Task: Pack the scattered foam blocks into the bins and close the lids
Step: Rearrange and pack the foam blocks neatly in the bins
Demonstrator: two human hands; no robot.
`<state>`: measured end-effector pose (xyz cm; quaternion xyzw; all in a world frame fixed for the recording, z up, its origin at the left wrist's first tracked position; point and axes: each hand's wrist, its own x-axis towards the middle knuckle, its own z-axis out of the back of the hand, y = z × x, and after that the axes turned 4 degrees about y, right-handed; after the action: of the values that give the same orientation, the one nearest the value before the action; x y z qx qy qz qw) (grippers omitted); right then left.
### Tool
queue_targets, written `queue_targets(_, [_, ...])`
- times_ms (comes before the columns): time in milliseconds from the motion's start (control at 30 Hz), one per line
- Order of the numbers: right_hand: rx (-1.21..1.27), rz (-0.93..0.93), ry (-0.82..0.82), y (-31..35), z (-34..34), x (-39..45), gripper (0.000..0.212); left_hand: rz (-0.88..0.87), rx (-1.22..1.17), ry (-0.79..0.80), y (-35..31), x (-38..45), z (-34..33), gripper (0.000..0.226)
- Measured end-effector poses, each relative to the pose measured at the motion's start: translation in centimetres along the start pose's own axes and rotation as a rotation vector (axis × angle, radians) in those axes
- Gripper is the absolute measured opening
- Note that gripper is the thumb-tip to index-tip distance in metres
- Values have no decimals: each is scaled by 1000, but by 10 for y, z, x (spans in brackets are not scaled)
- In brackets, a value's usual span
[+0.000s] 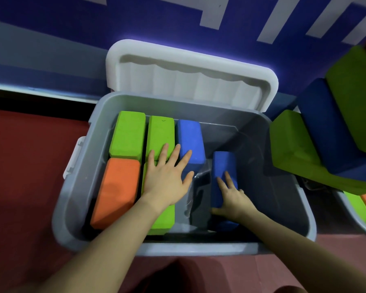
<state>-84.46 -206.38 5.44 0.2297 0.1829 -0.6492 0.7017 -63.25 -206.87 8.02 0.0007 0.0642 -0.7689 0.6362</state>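
The right hand (234, 200) grips a blue block (223, 176) standing on its edge inside the bin (76, 218): fingers lie over its top face and the thumb goes under its near end. It seems that the hand guides this block down into the free space. The left hand (167, 176) is flat and open, holding nothing; it presses on the packed blocks, its palm over a green block (163, 216) and its fingertips on another green one (160, 134) and a second blue block (190, 140). Probably it keeps the rows tight so that they do not lean into the gap.

To the left, an orange block (116, 191) and one more green block (128, 133) sit against the bin wall. The right part of the bin is free, with room for more rows. The white lid (190, 68) stands open behind, so it does not block the way. More blocks (317, 132) are piled just beside the bin on the right, not yet packed.
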Motion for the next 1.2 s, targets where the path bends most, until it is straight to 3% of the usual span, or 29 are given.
queue_targets(133, [91, 40, -227, 1, 19, -10, 76, 3, 1, 11, 2, 0, -1, 59])
queue_targets(267, [318, 27, -319, 8, 38, -17, 60, -52, 9, -50, 0, 4, 3, 68])
queue_targets(333, [423, 28, -368, 13, 46, -21, 58, -127, 24, -111, -1, 6, 1, 66])
queue_targets(633, [542, 116, -407, 19, 31, -27, 53, -412, 167, 39, -7, 7, -4, 52])
queue_targets(933, [417, 177, -162, 15, 21, -23, 70, -415, 312, 129, -15, 10, -4, 52])
queue_targets(1100, [417, 207, 83, 3, 17, -29, 111, -388, 317, 157, -17, 12, -4, 52])
queue_targets(1200, [364, 215, 91, 2, 16, -28, 114, -386, 304, 158, -16, 12, -2, 54])
